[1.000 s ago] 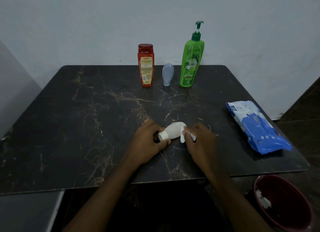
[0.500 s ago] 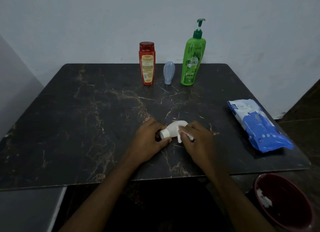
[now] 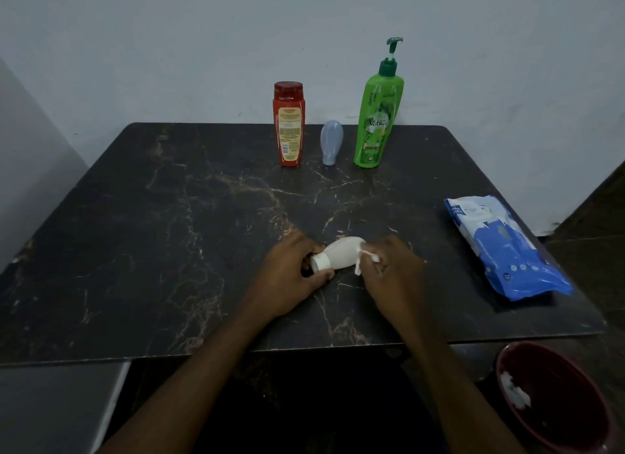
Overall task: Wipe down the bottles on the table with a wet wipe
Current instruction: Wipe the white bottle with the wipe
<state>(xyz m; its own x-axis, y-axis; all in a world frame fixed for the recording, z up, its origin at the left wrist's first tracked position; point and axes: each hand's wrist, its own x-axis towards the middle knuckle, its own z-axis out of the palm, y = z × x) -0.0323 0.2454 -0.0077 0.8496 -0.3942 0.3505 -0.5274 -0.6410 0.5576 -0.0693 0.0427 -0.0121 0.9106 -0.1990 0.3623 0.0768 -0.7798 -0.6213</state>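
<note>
Hands (image 3: 289, 277) (image 3: 394, 274) curled, left gripping bottle (image 3: 338, 255), right pinching wipe (image 3: 367, 258)

Left hand (image 3: 291, 277) curled round white bottle (image 3: 338, 255); right hand (image 3: 394, 275) pinching wet wipe (image 3: 368, 255); forearms angled inward.

Before you, mid-frame, rests the lying bottle (image 3: 339, 254); above it, left to right, stand capped bottle (image 3: 288, 125), small bottle (image 3: 331, 145), pump bottle (image 3: 377, 122); wipes pack (image 3: 504, 247) right, bin (image 3: 571, 409) lower right.

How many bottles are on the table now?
4: red bottle, small grey bottle and green pump bottle upright at the far edge; white bottle lying near the front, gripped by the left hand.
</note>
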